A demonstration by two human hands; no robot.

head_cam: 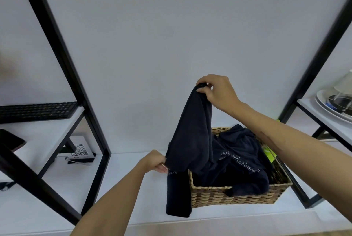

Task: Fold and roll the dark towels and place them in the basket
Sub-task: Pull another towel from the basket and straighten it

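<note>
I'm seeing the right hand [217, 92] pinching the top corner of a dark towel [190, 140], holding it up above the basket [238, 195]. The left hand [156, 163] is gripping the towel's left edge lower down, just left of the basket's front-left corner. Both hands are clamped on cloth, fingers curled.

The towel is hanging stretched between the two grips. Its tail is draping outside the basket, down past the left wall and reaching the white shelf [133, 197]. More dark towels [243, 159] are lying loose and unfolded inside the basket, one corner spilling over the front rim.

Risks as I'm judging them:
- The towel looks twisted, not flat. Folding from this hold is likely giving a lopsided roll.
- The right-hand pinch is only on a corner. A slip is dropping the towel back onto the heap.
- The hanging tail could be catching the wicker weave or dragging the basket left when lifted.
- The heap inside is leaving no room for a roll yet.

Around the basket: black shelf frame uprights [91, 121] are standing left and right of it, narrowing the space for spreading the towel. A QR code card [81, 152] is sitting left of the basket, a keyboard [38, 111] farther left and higher, stacked plates [331, 108] up to the right. Something green [269, 154] is tucked at the basket's right wall; I'm not making out what.
</note>
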